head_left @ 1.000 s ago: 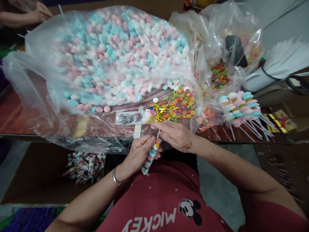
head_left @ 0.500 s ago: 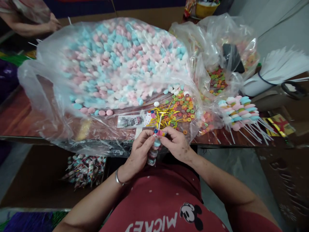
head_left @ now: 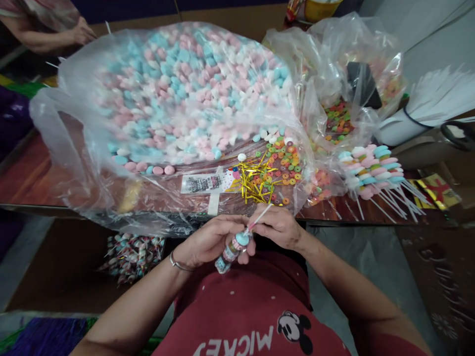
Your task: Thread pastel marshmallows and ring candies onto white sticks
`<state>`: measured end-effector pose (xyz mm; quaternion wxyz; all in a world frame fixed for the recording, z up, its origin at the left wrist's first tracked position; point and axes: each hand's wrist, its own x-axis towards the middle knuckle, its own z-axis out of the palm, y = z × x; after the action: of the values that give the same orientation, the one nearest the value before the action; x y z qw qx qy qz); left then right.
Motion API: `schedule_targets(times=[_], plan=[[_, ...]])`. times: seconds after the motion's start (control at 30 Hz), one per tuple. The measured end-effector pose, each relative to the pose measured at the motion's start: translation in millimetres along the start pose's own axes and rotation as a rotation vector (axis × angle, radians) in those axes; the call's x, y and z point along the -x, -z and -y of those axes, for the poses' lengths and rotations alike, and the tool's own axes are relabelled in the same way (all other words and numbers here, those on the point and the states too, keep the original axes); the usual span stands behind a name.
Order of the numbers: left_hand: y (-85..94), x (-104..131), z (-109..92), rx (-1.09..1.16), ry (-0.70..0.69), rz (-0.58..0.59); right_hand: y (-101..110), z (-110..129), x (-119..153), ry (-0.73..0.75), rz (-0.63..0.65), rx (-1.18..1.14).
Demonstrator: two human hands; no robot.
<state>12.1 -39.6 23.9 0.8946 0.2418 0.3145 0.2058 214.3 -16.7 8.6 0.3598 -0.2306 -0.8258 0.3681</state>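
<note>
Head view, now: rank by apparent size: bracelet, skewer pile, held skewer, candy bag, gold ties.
1. Candy bag
2. Skewer pile
3. Gold ties and held skewer: too close to rank; skewer is nearer the camera
4. Bracelet

Clock from frame centre. 6: left hand (head_left: 204,242) is covering part of the wrapped candy stick (head_left: 230,251); wrapper print is coming out too small to read. 5: right hand (head_left: 276,225) is hiding part of the wrapper's neck. 10: co-worker (head_left: 48,37) is getting cut off by frame edges; fingers are blurring. 1: yellow bucket (head_left: 319,11) is losing its top. 2: plastic is partly covering a black object (head_left: 359,81), unidentifiable. 6: shirt lettering (head_left: 247,340) is running off the bottom edge.
</note>
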Motion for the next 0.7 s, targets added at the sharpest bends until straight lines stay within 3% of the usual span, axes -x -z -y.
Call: schedule_targets(times=[0.1,0.23,0.33,0.4,0.5,0.63,0.7], plan=[[-1.6,1,-2,-0.048,0.019,0.002,-3,5,0,-0.018,-0.062,0.104],[-4.6,2,-8,-0.189,-0.027,-0.116,-7,13,0,-0.131,-0.187,0.203],[-5.2,1,-9,-0.274,-0.073,-0.212,-5,18,5,-0.115,-0.28,0.543],[-4.7,0,-8,-0.302,-0.079,-0.208,-3,23,9,0.006,-0.173,0.746],[-3.2,-1,-6,-0.351,-0.049,-0.126,-1,30,11,0.195,0.068,0.825],[-2.5,1,-6,-0.433,0.037,-0.019,-1,38,7,0.248,0.124,0.857],[-3.8,3,-7,-0.583,0.022,0.008,-1,39,5,0.226,0.154,0.877]])
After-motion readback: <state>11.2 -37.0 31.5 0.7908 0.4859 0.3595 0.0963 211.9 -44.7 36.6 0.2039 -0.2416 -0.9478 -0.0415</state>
